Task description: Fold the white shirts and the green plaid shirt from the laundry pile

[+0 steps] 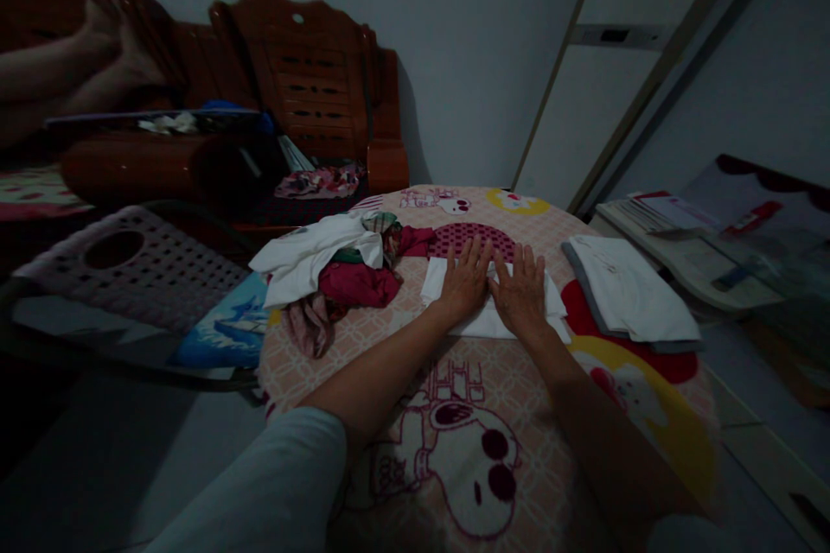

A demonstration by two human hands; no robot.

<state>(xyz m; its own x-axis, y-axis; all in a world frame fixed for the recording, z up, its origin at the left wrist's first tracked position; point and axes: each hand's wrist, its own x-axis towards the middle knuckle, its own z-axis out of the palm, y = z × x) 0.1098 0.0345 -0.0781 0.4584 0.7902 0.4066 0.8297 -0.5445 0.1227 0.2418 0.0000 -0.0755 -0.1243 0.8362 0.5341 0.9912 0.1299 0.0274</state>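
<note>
Pressing down, apparently smoothing: left hand (464, 283) and right hand (522, 289) lie open, fingers slightly spread, gripping nothing, on white cloth (483, 325) mid-surface (533, 393). Left: crumpled clothes (356, 281). Right: folded stack (628, 289). Next move, I judge, calls for pinching an edge.

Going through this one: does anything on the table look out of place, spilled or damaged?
Nothing looks spilled or damaged, though the picture is dim. Only the heap of clothes at the left of the table looks untidy: it lies loose and rumpled, unlike the flat, folded stack at the right.
</note>
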